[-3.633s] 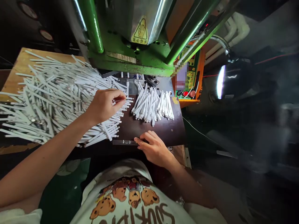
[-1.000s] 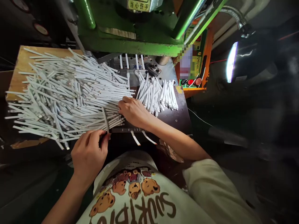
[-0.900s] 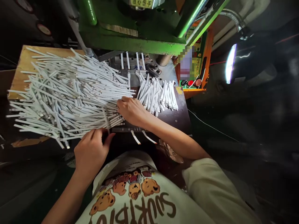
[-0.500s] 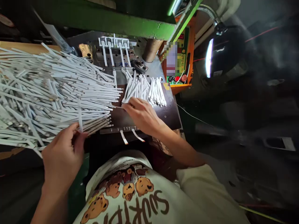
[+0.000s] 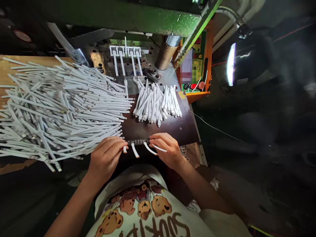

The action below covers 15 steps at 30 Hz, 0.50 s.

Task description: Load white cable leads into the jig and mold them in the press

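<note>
At the front edge of the dark board, my left hand point(image 5: 106, 158) pinches a short white cable point(image 5: 125, 150) at the left end of a narrow dark strip point(image 5: 138, 142) with several small slots. My right hand point(image 5: 169, 151) grips another white cable point(image 5: 159, 148) at the strip's right end. Between the hands, two more white cables point(image 5: 135, 150) hang from the strip, orange at their loose tips. Fingers partly cover the ends of the held cables. A large pile of white cables point(image 5: 61, 108) lies on the left, and a smaller bunch point(image 5: 151, 103) lies beyond my hands.
Under the green machine beam point(image 5: 118, 19), several white cables joined by a white plastic piece point(image 5: 125, 51) lie on the metal die. A metal post point(image 5: 164, 54) stands to its right. An orange control box point(image 5: 208, 65) with buttons and a lamp point(image 5: 230, 64) are farther right.
My right hand has come down from the small bunch to the strip's right end. My left hand has moved right with its cable to the left end. The camera view has shifted slightly.
</note>
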Motion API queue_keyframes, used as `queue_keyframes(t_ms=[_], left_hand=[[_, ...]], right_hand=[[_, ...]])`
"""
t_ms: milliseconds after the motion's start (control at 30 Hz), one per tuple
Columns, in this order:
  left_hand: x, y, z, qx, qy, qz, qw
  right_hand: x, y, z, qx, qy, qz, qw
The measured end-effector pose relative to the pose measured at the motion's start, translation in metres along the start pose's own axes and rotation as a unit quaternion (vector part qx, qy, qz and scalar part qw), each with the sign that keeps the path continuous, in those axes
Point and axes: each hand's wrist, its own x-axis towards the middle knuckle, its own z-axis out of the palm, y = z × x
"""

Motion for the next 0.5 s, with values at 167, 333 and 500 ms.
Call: queue_keyframes(t_ms=[167, 333, 500], left_hand=[[-0.002, -0.006, 0.004, -0.045, 0.03, -0.018, 0.998], [-0.001, -0.001, 0.005, 0.07, 0.022, 0.045, 0.996], [0.014, -0.004, -0.016, 0.092, -0.077, 0.074, 0.99]], right_hand=[[0.002, 0.007, 0.003, 0.021, -0.005, -0.037, 0.999], [0.005, 0.009, -0.003, 0.029, -0.02, -0.044, 0.998], [0.06, 0.037, -0.035, 0.045, -0.183, -0.082, 0.979]])
